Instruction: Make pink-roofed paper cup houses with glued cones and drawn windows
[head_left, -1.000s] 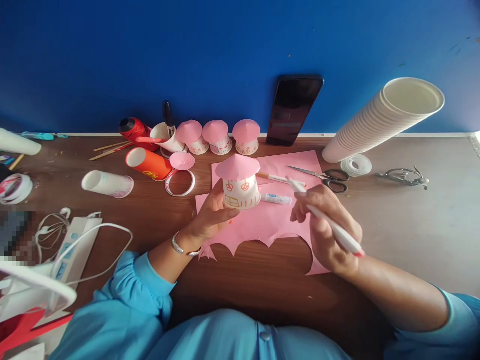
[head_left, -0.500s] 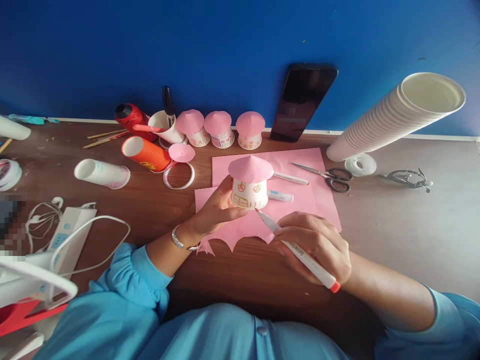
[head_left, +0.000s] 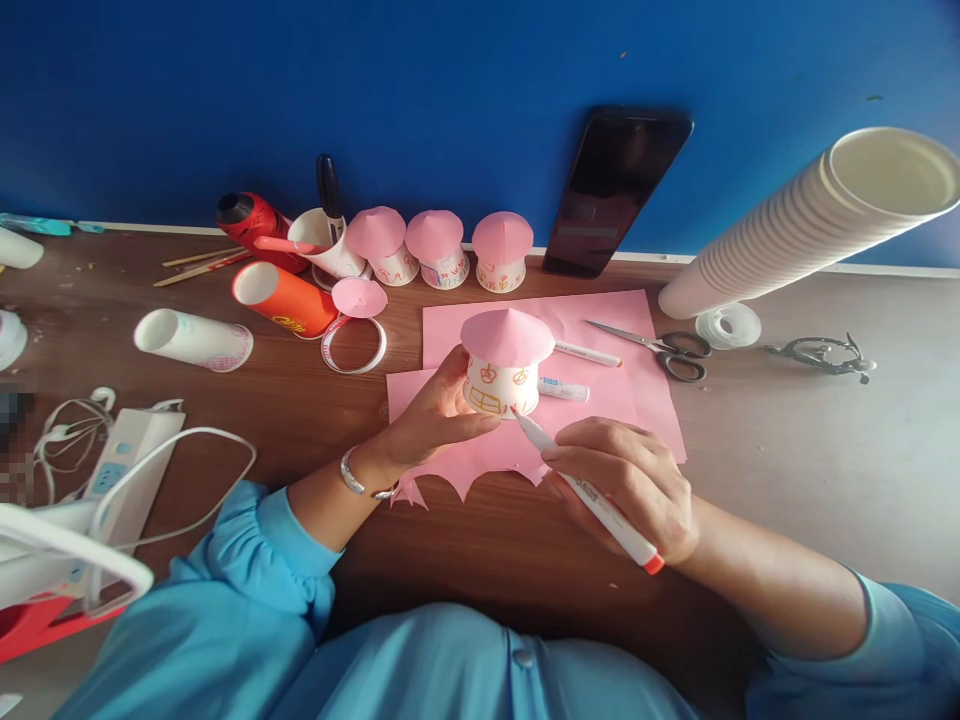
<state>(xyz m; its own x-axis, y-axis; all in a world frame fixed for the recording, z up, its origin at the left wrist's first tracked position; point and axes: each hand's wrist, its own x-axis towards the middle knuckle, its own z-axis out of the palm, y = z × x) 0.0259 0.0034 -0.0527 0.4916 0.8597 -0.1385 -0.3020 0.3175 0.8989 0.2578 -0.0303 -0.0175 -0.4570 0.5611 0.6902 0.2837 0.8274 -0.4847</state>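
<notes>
A small paper cup house (head_left: 501, 385) with a pink cone roof (head_left: 508, 338) is held upright in my left hand (head_left: 439, 410), thumb along its bottom rim. Orange and yellow drawings mark its white wall. My right hand (head_left: 630, 480) is closed around a white marker (head_left: 611, 520) with an orange-red end. The marker's tip meets the lower wall of the cup house, or hovers very close to it. Beneath both lie pink paper sheets (head_left: 592, 440), with a second marker (head_left: 589, 354) and a third marker (head_left: 564, 391) on them.
Three similar houses (head_left: 501, 250) line the back, beside a cup (head_left: 341, 255) holding a black marker. A phone (head_left: 615, 190) leans on the blue wall. Scissors (head_left: 671, 355), a tape roll (head_left: 729, 326) and stacked paper cups (head_left: 795, 235) are right; an orange cup (head_left: 289, 300) and power strip (head_left: 135, 465) left.
The marker tip has moved slightly up, from the bottom rim onto the cup's lower wall. My right hand has shifted a little up and left. The whole view has shifted slightly.
</notes>
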